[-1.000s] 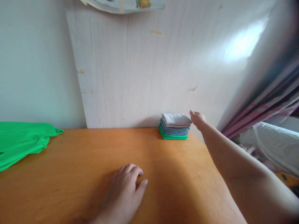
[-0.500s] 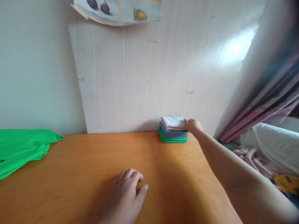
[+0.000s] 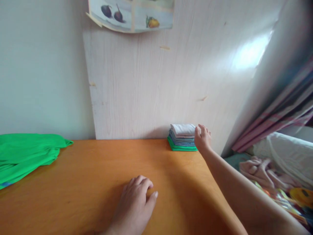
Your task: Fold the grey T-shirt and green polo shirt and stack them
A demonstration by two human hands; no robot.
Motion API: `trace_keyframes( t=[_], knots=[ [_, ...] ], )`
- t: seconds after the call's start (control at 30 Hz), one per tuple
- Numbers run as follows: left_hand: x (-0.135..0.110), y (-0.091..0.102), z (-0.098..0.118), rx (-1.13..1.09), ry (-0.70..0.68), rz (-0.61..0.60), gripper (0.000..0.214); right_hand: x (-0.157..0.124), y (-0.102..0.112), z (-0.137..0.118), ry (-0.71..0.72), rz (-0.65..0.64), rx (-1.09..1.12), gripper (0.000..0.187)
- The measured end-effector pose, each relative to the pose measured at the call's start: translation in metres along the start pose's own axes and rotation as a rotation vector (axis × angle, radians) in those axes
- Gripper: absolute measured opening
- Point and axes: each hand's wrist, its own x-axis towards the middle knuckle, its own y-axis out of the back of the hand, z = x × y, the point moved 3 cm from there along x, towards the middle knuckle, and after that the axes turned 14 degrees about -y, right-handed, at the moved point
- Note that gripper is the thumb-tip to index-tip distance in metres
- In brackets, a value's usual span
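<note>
A stack of folded clothes (image 3: 183,138) stands at the back right of the wooden table, against the board. White cloth tops it, grey and blue layers lie between, and green is at the bottom. Just at the stack's right side is my right hand (image 3: 203,137), its fingers apart and nothing in them; whether it touches the cloth I cannot tell. My left hand (image 3: 137,202) rests near the front middle of the table, open, thumb apart from the curved fingers. To the left lies a loose green garment (image 3: 29,155), unfolded and cut off by the view's edge.
A pale wood-grain board (image 3: 146,91) rises behind the table (image 3: 97,176), with a painted fruit sheet (image 3: 144,16) on it. At right are a striped curtain (image 3: 274,114), a pinkish cloth (image 3: 261,171) and a yellow item (image 3: 302,196) beyond the table's edge.
My right hand has let go of the white cloth on top of the stack and its fingers have spread. My left hand stays in place. The view has shifted slightly.
</note>
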Motion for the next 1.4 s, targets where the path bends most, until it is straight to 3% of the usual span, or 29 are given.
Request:
trace_keyframes(
  t=[0.13,0.23,0.37,0.53,0.73,0.83,0.93,1.13,1.27,1.4],
  knots=[
    [0.001,0.002,0.001,0.007,-0.01,-0.014,0.007,-0.058,0.0,0.024,-0.059,-0.021,0.263,0.056],
    [0.002,0.003,0.0,0.021,-0.024,-0.02,0.008,-0.103,-0.006,0.03,-0.121,-0.18,0.405,0.048],
    [0.003,0.003,-0.002,0.035,-0.045,-0.013,0.008,-0.149,-0.005,0.014,-0.153,-0.313,0.472,0.036],
    [0.004,0.002,-0.004,0.041,-0.079,0.003,0.01,-0.192,0.012,-0.014,-0.345,-0.486,0.727,0.032],
    [0.009,-0.006,-0.013,0.038,-0.074,0.052,0.007,-0.226,0.034,-0.033,-0.57,-0.453,0.925,0.03],
    [0.009,-0.009,-0.013,0.007,-0.058,0.085,0.011,-0.235,0.034,-0.04,-0.469,-0.494,0.82,0.032],
    [0.006,-0.01,-0.014,-0.055,-0.01,0.12,0.018,-0.236,0.026,-0.041,-0.213,-0.581,0.515,0.034],
    [0.006,-0.005,-0.031,-0.417,0.202,0.297,0.026,-0.227,0.004,-0.029,-0.072,-0.659,0.16,0.045],
    [0.009,0.022,-0.057,-0.47,0.325,0.451,0.019,-0.225,0.003,-0.025,-0.048,-0.671,0.069,0.048],
    [-0.005,0.07,-0.103,-0.38,0.391,0.566,0.017,-0.224,-0.002,-0.018,-0.052,-0.69,0.057,0.046]
  ],
)
